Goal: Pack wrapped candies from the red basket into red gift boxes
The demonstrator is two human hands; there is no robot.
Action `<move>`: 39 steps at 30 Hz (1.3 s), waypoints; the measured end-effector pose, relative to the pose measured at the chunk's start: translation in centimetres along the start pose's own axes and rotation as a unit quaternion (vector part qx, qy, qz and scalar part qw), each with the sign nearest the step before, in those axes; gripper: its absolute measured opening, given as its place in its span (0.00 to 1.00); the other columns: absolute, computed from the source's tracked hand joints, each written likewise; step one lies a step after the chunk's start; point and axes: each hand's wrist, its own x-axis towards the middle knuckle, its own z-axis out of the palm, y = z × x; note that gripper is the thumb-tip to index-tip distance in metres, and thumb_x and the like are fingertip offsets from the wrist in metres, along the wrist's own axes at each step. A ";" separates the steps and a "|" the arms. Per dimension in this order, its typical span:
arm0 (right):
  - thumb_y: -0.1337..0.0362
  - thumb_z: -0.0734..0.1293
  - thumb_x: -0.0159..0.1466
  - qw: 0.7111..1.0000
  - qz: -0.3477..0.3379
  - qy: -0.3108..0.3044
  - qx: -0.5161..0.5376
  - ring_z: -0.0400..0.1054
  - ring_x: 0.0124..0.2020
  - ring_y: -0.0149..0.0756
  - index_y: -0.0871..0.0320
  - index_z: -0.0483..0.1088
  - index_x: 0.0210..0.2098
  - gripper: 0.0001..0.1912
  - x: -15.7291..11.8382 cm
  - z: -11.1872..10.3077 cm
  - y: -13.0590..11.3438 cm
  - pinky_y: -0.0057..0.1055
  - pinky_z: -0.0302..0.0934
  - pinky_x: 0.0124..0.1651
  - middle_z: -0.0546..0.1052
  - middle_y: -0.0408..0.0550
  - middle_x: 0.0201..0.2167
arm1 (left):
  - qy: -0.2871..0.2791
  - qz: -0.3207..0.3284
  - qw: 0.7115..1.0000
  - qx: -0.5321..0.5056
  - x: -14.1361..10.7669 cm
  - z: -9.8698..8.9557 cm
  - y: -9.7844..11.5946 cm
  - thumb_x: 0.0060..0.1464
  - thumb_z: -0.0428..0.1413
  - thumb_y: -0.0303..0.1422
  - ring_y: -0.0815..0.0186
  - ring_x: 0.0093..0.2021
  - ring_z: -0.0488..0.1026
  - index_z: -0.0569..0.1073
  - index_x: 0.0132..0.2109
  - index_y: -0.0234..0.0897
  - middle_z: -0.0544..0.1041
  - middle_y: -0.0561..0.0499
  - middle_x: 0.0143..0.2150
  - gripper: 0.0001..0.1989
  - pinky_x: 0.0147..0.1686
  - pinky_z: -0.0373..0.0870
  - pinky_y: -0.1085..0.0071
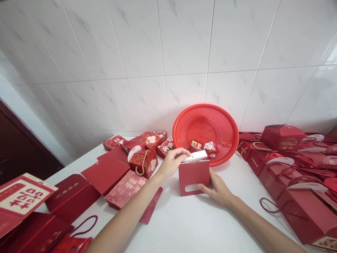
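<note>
A small red box with a white window cut-out near its bottom stands upright on the white table, its top flaps raised and one white flap showing. My left hand pinches the upper left edge of the flaps between thumb and fingers. Around the box's lower right side, my right hand is wrapped, its thumb on the front face. Just behind the box, a red plastic basket leans toward the wall with several small wrapped packets in its lower part.
Patterned and plain red boxes lie piled on the left, one with a gold cord handle. Rows of closed red boxes with cord handles fill the right side. A white tiled wall rises behind the table.
</note>
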 end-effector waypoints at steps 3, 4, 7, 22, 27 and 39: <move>0.43 0.63 0.65 1.000 -0.003 -0.005 -0.003 0.73 0.41 0.47 0.57 0.58 0.59 0.32 0.0 0.0 0.1 0.39 0.65 0.42 0.77 0.55 0.48 | -0.024 -0.054 0.998 -0.035 0.1 0.1 -0.3 0.48 0.55 0.36 0.64 0.36 0.69 0.75 0.30 0.37 0.75 0.52 0.32 0.08 0.39 0.62 0.70; 0.43 0.63 0.65 1.000 -0.005 -0.007 -0.005 0.73 0.41 0.46 0.57 0.58 0.59 0.32 0.0 0.1 0.2 0.38 0.65 0.41 0.78 0.55 0.47 | -0.029 -0.070 0.996 -0.046 0.1 0.2 -0.4 0.47 0.55 0.36 0.64 0.35 0.68 0.74 0.29 0.37 0.74 0.52 0.32 0.08 0.37 0.61 0.70; 0.44 0.63 0.65 1.000 -0.008 -0.010 -0.011 0.72 0.40 0.46 0.57 0.58 0.59 0.31 0.1 0.1 0.3 0.38 0.64 0.41 0.78 0.54 0.46 | -0.048 -0.089 0.993 -0.068 0.2 0.1 -0.6 0.46 0.55 0.36 0.65 0.33 0.66 0.74 0.29 0.37 0.73 0.53 0.31 0.07 0.35 0.59 0.70; 0.37 0.57 0.66 0.935 0.051 0.103 0.335 0.68 0.27 0.39 0.56 0.71 0.46 0.29 0.5 -0.4 0.7 0.36 0.65 0.37 0.76 0.47 0.28 | -0.114 -0.089 0.983 -0.114 -0.1 -0.5 0.0 0.53 0.60 0.41 0.67 0.32 0.67 0.75 0.36 0.37 0.73 0.54 0.33 0.11 0.35 0.60 0.72; 0.38 0.64 0.62 0.903 0.130 0.169 0.372 0.63 0.21 0.33 0.57 0.72 0.35 0.26 1.1 0.0 1.5 0.31 0.62 0.31 0.69 0.42 0.20 | -0.124 -0.078 0.979 -0.141 -0.5 -0.6 0.7 0.52 0.63 0.41 0.67 0.33 0.69 0.77 0.37 0.37 0.75 0.53 0.34 0.12 0.36 0.62 0.72; 0.42 0.66 0.61 0.944 0.104 0.109 0.295 0.55 0.20 0.27 0.58 0.66 0.28 0.24 1.3 0.0 0.8 0.27 0.51 0.23 0.65 0.39 0.19 | -0.064 -0.165 0.947 -0.270 0.1 0.4 -1.3 0.51 0.62 0.50 0.59 0.38 0.77 0.79 0.41 0.34 0.81 0.46 0.39 0.22 0.37 0.68 0.69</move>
